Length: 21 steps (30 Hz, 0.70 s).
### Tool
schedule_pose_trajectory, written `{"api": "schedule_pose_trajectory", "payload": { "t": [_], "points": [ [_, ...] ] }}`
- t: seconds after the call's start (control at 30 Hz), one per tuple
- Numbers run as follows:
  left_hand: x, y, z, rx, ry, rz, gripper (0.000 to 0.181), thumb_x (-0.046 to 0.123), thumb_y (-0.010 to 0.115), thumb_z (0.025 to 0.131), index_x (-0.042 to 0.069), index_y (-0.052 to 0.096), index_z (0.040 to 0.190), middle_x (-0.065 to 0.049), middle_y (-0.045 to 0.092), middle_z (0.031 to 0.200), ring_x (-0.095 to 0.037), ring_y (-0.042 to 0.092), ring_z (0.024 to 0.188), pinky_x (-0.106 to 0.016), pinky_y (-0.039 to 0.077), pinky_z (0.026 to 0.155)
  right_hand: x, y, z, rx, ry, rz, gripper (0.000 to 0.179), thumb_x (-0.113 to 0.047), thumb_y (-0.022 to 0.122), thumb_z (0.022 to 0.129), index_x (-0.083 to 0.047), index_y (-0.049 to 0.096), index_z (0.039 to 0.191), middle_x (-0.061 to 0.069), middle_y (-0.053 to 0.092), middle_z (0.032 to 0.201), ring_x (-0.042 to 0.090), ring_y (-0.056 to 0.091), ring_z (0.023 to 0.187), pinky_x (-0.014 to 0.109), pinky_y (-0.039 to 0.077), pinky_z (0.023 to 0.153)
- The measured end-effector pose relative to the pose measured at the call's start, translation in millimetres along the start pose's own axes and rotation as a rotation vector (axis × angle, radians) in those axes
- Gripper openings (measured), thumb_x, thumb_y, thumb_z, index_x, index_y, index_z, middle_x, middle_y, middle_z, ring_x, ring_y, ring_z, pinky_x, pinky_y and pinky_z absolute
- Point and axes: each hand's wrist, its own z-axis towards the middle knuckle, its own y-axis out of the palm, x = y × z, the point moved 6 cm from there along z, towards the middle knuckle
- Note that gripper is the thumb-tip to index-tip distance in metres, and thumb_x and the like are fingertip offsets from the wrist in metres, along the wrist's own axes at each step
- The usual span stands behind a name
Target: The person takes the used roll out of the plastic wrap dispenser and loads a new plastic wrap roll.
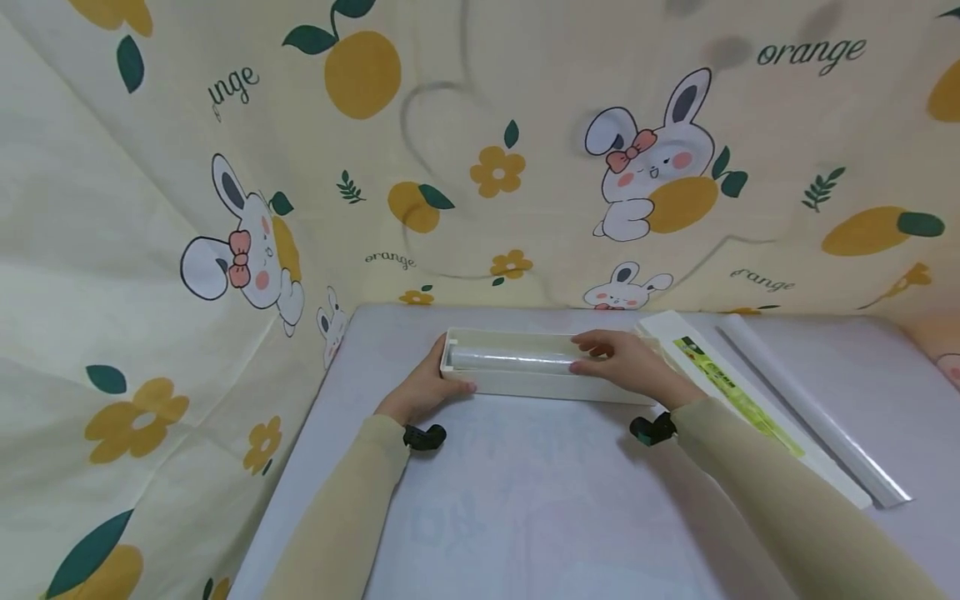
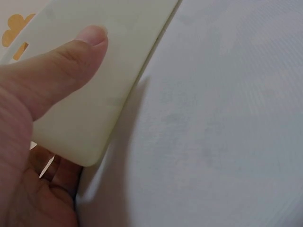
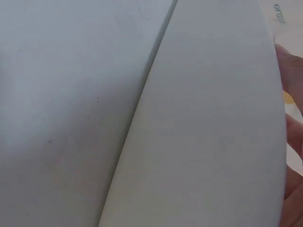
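A long cream-white box (image 1: pixel 540 384) lies across the far part of the table, its top uncovered. Inside it is a roll of clear plastic film (image 1: pixel 510 358). My left hand (image 1: pixel 423 387) grips the box's left end, the thumb (image 2: pixel 90 47) flat on the front wall and the fingers round the end. Over the right half of the box is my right hand (image 1: pixel 626 362), thumb and fingers parted at the roll's right part, which they cover. In the right wrist view the box wall (image 3: pixel 203 118) hides much of the right fingers (image 3: pixel 293 132).
To the right lies a long white lid-like piece with a green label (image 1: pixel 738 392). Beside it, a long clear plastic tube or rolled sheet (image 1: pixel 817 408) slants towards the front. A patterned cloth (image 1: pixel 525 108) hangs behind the white-covered table (image 1: pixel 517 492) and along its left.
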Motion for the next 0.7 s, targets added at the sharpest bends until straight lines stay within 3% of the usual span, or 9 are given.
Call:
{"api": "schedule_pose_trajectory", "payload": {
  "t": [0.3, 0.7],
  "points": [
    [-1.1, 0.8, 1.2, -0.005, -0.014, 0.011, 0.106, 0.02, 0.086, 0.073, 0.042, 0.016, 0.15, 0.003, 0.037, 0.144, -0.026, 0.038, 0.128, -0.053, 0.021, 0.111, 3.8, 6.9, 8.0, -0.079, 0.019, 0.012, 0.073, -0.061, 0.07, 0.078, -0.022, 0.054, 0.138, 0.004, 0.058, 0.131, 0.024, 0.052, 0.118, 0.049, 0.041, 0.099],
    [-1.5, 0.1, 0.9, 0.007, -0.015, 0.019, 0.103, 0.023, 0.087, 0.073, 0.047, 0.019, 0.147, 0.005, 0.04, 0.14, -0.025, 0.04, 0.125, -0.052, 0.023, 0.11, 9.1, 10.6, 14.6, -0.143, 0.076, -0.037, 0.07, -0.064, 0.067, 0.079, -0.026, 0.056, 0.137, 0.003, 0.054, 0.136, 0.025, 0.049, 0.118, 0.053, 0.038, 0.101]
  ]
}}
